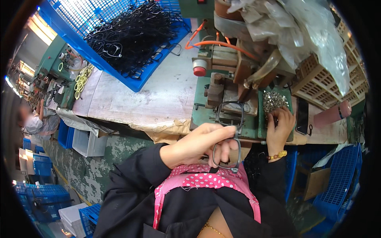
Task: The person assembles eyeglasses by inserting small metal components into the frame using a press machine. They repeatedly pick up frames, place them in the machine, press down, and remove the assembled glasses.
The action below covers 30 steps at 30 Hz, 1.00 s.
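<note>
My left hand (210, 143) is closed around the middle of a dark eyeglass frame (218, 112), in front of my apron. One rim sticks up past my fingers toward the machine and the other hangs below them. To the right, my right hand (281, 126) reaches down to a heap of small shiny metal parts (274, 100) on a green tray (262, 129). Its fingertips are bent together at the near side of the heap; what lies between them is hidden. Just beyond the eyeglass frame stands a green bench machine with metal clamping blocks (215, 93).
A blue crate (137, 84) of dark eyeglass frames stands at the far left of the bench. A red button (199, 71), orange hose (238, 48) and plastic bags (293, 27) surround the machine. Rightward lie a phone (302, 115), a pink bottle (332, 113) and a beige crate (317, 81).
</note>
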Tool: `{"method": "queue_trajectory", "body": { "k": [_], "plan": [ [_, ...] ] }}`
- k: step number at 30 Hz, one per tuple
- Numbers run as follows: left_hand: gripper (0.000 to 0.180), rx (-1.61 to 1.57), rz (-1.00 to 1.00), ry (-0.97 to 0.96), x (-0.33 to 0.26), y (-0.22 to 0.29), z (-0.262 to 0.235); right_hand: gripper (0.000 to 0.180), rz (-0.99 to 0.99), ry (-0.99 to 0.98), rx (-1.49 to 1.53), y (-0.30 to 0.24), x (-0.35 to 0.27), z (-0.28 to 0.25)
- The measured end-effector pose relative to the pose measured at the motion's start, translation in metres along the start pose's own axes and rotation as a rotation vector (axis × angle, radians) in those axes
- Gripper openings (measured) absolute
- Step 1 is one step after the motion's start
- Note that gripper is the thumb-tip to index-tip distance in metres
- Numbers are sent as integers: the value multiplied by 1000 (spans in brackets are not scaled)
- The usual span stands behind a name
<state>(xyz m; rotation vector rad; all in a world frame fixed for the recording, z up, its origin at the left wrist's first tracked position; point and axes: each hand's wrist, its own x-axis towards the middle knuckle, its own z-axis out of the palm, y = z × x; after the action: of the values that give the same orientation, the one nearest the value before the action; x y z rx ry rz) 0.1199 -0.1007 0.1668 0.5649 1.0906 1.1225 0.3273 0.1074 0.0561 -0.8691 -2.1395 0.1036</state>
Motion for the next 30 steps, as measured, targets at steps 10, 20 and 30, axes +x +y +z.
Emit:
{"method": "queue_trajectory", "body": {
  "k": [10, 20, 30],
  "plan": [
    [26, 2290, 181, 1314, 28, 6, -299, 9, 24, -69, -20, -3, -4, 0],
    [15, 1379, 575, 1034, 34, -16, -187, 12, 71, 75, 69, -4, -9, 0],
    [36, 1159, -182, 645, -37, -17, -170, 11, 138, 119, 222, -11, -3, -9]
  ]
}}
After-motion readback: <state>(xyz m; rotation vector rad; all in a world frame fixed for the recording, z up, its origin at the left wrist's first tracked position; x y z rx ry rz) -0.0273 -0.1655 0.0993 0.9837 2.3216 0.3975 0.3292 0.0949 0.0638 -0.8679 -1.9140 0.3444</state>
